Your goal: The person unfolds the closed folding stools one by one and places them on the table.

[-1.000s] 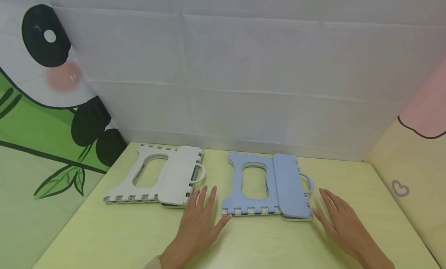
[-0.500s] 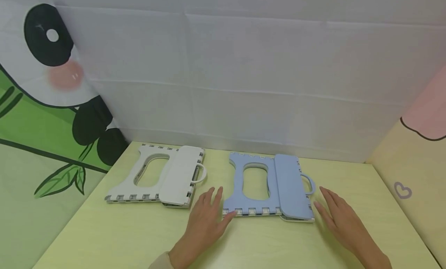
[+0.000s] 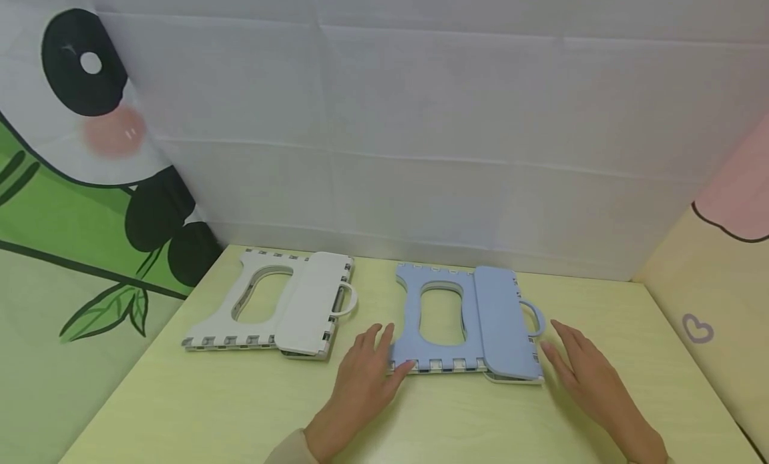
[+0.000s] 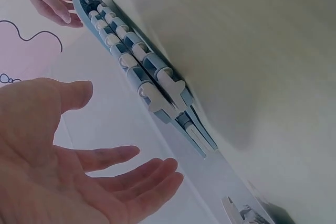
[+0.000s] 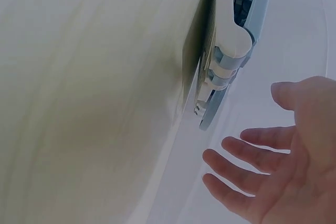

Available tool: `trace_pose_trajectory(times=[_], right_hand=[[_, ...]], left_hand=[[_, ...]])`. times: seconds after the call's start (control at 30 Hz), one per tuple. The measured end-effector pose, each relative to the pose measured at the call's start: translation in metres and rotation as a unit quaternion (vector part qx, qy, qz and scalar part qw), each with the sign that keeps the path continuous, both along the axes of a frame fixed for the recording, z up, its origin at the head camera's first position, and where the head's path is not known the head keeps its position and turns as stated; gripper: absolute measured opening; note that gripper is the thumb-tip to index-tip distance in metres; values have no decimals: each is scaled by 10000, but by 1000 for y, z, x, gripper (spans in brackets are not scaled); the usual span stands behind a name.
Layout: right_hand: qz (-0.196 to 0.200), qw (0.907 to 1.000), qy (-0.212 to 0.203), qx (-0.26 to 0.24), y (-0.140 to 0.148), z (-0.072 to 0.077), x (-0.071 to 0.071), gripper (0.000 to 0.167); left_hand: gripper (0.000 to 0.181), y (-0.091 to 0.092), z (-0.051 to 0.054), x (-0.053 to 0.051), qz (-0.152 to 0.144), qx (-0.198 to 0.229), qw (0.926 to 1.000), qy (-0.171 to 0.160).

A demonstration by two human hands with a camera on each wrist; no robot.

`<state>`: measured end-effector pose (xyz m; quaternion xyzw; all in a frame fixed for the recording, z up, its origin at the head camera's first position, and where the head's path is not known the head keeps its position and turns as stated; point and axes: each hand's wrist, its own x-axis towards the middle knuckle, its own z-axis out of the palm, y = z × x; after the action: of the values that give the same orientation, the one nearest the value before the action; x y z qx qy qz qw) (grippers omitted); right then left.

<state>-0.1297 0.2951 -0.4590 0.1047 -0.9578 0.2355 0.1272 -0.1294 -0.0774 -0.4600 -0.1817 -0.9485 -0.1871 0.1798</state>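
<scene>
Lying flat on the pale-yellow tabletop (image 3: 462, 424), the folded light-blue plastic stool (image 3: 507, 324) sits between the spread-fingered left hand (image 3: 365, 378) and likewise spread right hand (image 3: 589, 378), its near-left corner hidden behind the left hand.

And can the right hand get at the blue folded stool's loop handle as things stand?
Likely yes: the right hand is open beside the loop handle, with nothing showing between them in the head view.
</scene>
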Motion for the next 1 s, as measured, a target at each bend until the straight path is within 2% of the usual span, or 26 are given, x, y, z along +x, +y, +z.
trace_pose_trajectory(times=[0.17, 0.47, 0.73, 1.0], right_hand=[[5, 10000, 69, -65, -2, -2, -3, 52], [-89, 9998, -92, -124, -3, 0, -7, 53], [-153, 9995, -44, -287, -3, 0, -12, 51], [13, 9985, 83, -548, -4, -3, -19, 49]], left_hand=[[60, 4, 0, -3, -87, 18, 9999, 114], [57, 13, 0, -8, -187, 52, 9998, 109], [51, 19, -2, -13, -317, 66, 9986, 429], [45, 24, -2, -15, -384, 43, 9971, 662]])
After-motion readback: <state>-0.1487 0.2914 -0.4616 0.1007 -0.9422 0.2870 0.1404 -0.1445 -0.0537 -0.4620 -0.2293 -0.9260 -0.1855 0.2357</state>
